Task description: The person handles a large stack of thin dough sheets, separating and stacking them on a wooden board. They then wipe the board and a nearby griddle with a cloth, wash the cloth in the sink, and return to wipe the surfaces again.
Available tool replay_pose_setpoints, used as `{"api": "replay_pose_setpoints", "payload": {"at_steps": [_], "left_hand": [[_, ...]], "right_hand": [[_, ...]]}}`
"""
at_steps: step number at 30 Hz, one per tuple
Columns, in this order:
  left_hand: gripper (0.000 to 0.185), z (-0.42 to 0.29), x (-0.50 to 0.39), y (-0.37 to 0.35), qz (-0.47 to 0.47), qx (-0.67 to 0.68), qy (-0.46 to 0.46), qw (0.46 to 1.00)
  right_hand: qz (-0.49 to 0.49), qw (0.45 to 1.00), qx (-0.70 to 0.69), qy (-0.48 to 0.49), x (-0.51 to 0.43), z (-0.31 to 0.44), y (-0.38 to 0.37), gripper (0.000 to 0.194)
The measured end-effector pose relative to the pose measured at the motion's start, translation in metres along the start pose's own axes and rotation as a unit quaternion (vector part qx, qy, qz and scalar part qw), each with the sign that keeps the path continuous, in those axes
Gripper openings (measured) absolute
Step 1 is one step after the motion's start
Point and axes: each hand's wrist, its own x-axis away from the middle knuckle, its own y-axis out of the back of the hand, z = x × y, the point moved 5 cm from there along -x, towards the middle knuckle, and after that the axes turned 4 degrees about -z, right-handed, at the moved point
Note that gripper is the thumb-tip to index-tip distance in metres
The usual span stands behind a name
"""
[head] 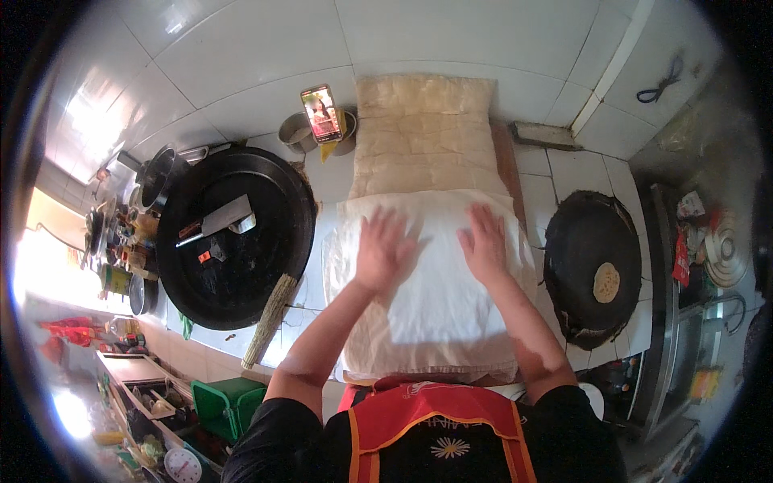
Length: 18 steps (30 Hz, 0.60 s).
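Observation:
A white cloth (447, 290) is spread over the counter in front of me. It overlaps the near part of a beige quilted pad (426, 136), whose far end reaches the tiled wall. My left hand (383, 250) is palm down at the cloth's left side, fingers spread and slightly blurred. On the right, my right hand (485, 241) is held the same way, also a little blurred. Both are on or just above the cloth; exact contact is unclear. Neither hand holds anything. Whatever lies beneath the cloth is hidden, apart from a strip of brown board (509, 169) along the pad's right edge.
To the left, a large black pan (266, 302) holds a cleaver (226, 216); a bundled-straw brush (270, 320) leans at its rim. A lit phone (322, 115) stands against metal bowls (297, 131). One round flatbread (606, 282) lies on the black griddle (580, 241) at right.

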Motion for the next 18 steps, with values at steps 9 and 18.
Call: {"api": "replay_pose_setpoints", "payload": {"at_steps": [9, 18], "left_hand": [[0.042, 0.017, 0.020, 0.000, 0.061, 0.037, 0.003, 0.997], [0.061, 0.062, 0.048, 0.019, -0.081, -0.048, 0.258, 0.961]], "right_hand": [[-0.003, 0.983, -0.158, -0.090, 0.018, -0.031, -0.011, 0.044], [-0.082, 0.968, -0.011, -0.238, 0.047, -0.043, 0.012, 0.066]]}}
